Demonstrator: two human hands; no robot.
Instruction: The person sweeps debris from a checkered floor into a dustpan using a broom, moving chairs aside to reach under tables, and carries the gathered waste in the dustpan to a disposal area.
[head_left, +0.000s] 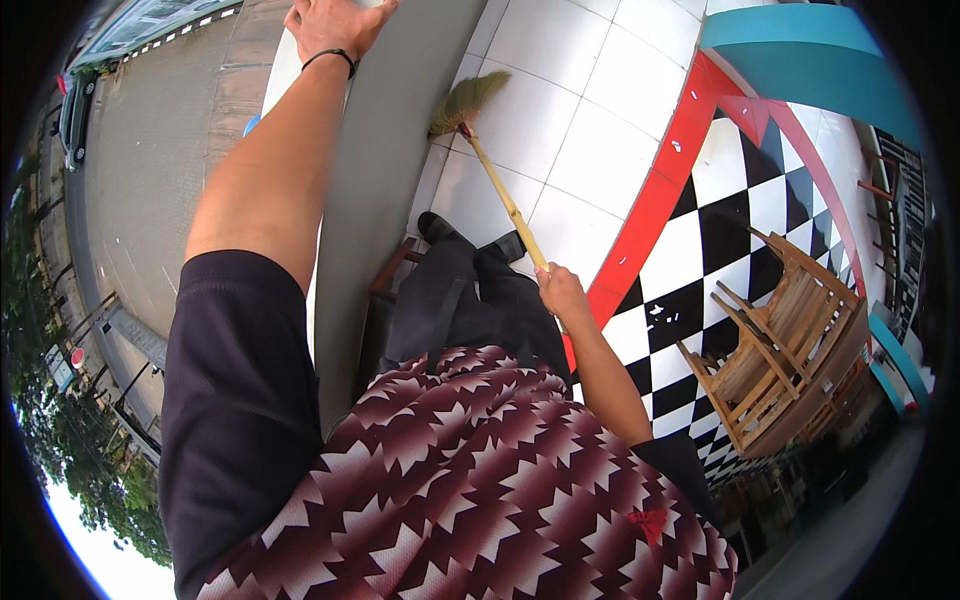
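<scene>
Right hand (562, 290) gripping broom (495, 180) handle – shaft runs away toward bristles on white tiles; left hand (335, 22) grips grey panel (400, 150) edge.

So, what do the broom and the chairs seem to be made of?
The yellow-handled broom in the right hand looks like a jointed bamboo stick, with a dry straw-coloured grass head. The slatted brown chairs look like unpainted wood, with visible grain.
</scene>
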